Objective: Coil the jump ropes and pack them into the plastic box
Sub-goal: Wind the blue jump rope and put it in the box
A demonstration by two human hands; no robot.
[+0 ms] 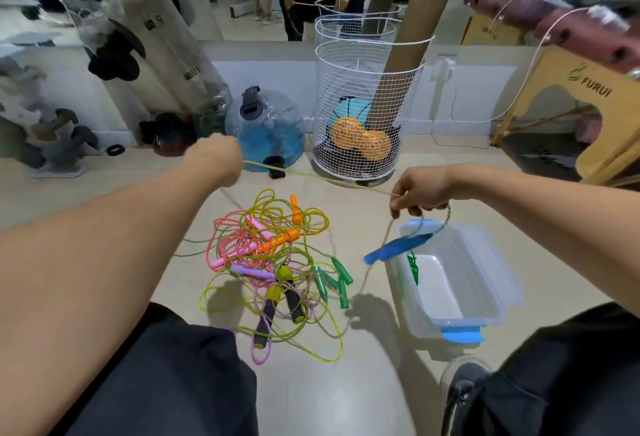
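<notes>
Left hand [214,158] and right hand [420,189] are both pinching a thin yellowish jump rope [311,176], stretching it taut; its blue handle [398,248] is dangling over the clear plastic box [485,283]. Advisable: even loops, steady tension, clear of the tangled rope pile [273,273].

Clear glossy plastic box [485,283], white wire basket [367,96], cardboard tubes [412,30].

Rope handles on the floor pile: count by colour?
Orange handles: 2
Pink handles: 2
Green handles: 4
Purple handle: 1
Yellow-and-black handles: 2
Total: 11; some may be hidden in the tangle.
</notes>
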